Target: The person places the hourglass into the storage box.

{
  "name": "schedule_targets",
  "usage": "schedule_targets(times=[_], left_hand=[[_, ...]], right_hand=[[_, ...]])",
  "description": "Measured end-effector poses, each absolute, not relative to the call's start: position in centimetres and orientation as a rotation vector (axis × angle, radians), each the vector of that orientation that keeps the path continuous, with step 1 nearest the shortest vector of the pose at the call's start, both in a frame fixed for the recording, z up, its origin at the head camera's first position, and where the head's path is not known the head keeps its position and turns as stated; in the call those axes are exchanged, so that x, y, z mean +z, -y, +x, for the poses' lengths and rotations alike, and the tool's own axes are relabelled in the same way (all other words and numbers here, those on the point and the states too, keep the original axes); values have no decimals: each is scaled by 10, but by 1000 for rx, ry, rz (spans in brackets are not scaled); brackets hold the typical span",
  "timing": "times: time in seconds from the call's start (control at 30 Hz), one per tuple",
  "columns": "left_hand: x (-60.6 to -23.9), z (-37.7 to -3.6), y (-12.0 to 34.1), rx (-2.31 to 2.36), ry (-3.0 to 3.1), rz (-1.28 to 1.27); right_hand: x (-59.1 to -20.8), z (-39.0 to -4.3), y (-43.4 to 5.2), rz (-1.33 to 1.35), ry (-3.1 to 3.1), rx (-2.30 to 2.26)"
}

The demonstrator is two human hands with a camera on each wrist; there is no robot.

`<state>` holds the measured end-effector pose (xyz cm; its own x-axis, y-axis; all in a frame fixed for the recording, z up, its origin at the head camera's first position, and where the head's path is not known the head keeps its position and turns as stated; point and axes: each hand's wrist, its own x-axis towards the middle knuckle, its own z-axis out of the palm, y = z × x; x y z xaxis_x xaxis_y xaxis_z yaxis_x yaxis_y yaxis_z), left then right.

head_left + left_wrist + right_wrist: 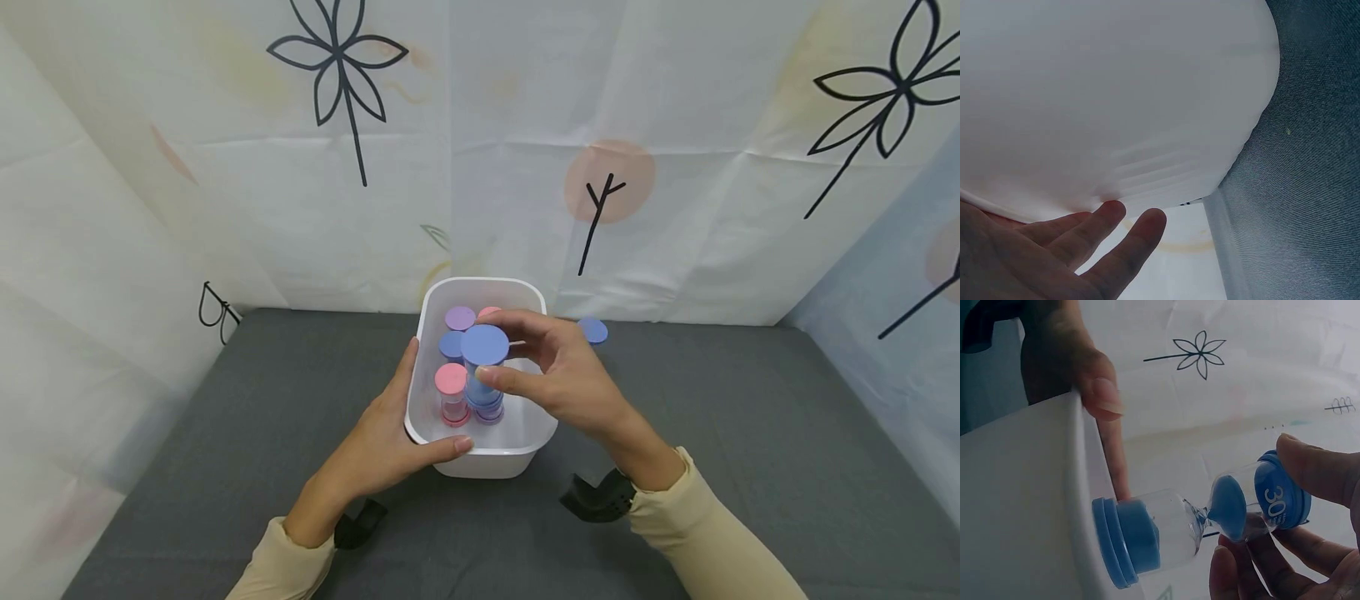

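Observation:
My right hand (573, 379) holds a blue hourglass (485, 346) upright above a white plastic bin (420, 392), thumb on one side and fingers on the other. In the right wrist view the hourglass (1179, 525) has blue sand, and a "30" shows at the end in my grasp. My left hand (382, 429) lies along the bin's near left corner, its thumb over the front rim. The left wrist view shows its fingers (1129, 250) extended against the outer wall. Inside stand a pink hourglass (452, 382), a purple one (460, 317) and another blue one (452, 344).
Another purple-based hourglass (491, 414) is partly hidden under the held one. A pink top (489, 310) shows behind my right hand. Outside the bin, a blue round top (592, 330) sits at the back right on the grey cloth (712, 417). Patterned white curtains hang behind.

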<state>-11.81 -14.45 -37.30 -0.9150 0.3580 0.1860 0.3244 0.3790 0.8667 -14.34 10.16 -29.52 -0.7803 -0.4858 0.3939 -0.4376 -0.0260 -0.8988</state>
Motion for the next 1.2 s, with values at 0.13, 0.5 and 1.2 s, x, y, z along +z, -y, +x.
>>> schedule_targets(times=[0.13,0.5,1.2], left_hand=[[-373,-118,145,1626,-2571,649],[-372,-116,145,1565,-2630,602],[-373,-116,148,1520,-2640,628]], right_hand=[[-304,-146,-93,-1002,-2154,-1949],[-321,-145,-82,-945,-2152,-1890],[-324,-149,-70,-929,-2235,-1593]])
